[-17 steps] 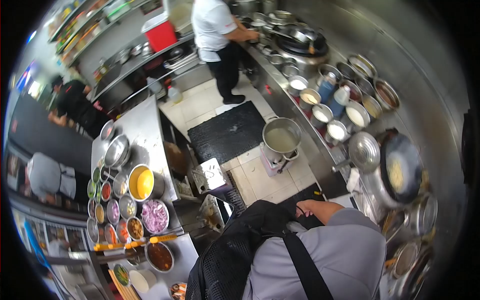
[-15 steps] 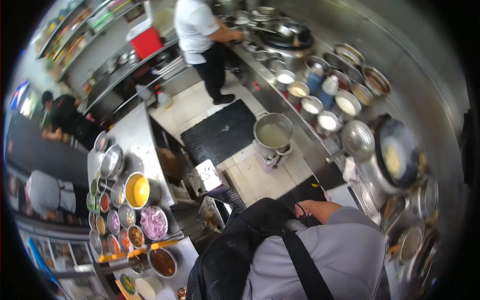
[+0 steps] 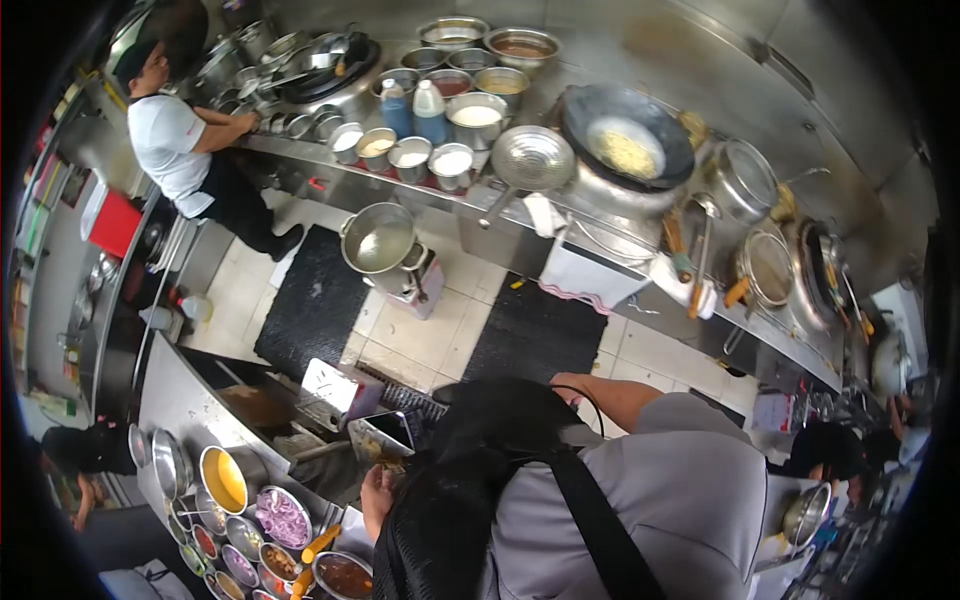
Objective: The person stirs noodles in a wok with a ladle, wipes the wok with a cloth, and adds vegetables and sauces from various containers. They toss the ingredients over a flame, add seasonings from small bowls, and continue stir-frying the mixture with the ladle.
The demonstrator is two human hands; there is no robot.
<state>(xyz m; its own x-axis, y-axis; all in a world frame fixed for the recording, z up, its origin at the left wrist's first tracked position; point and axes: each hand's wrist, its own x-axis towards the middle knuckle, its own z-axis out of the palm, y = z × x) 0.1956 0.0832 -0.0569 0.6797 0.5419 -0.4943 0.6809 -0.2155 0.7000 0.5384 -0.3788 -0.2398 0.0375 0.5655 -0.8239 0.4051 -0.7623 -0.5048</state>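
Observation:
My right hand [image 3: 567, 391] is in front of my body, at the edge of a black mesh bag [image 3: 455, 470] worn across me. The bag hides most of its fingers. My left hand [image 3: 378, 500] shows at the bag's left side, near the counter holding the food containers; its fingers are too small and covered to read. Close to it are a bowl of brown sauce [image 3: 343, 577] and a bowl of chopped purple onion [image 3: 283, 517]. Nothing held can be made out in either hand. A black wok [image 3: 628, 140] with pale yellow food sits on the range ahead.
A large pot [image 3: 380, 240] stands on a low stand on the floor, between black mats [image 3: 318, 297]. A strainer [image 3: 533, 160], seasoning pots and two squeeze bottles line the range. A person in a white shirt [image 3: 165, 150] works at far left; other people appear at both edges.
My view has swung to the right, so the wok and range sit more centrally and the right-hand end of the kitchen shows. My left hand has come into view beside the bag.

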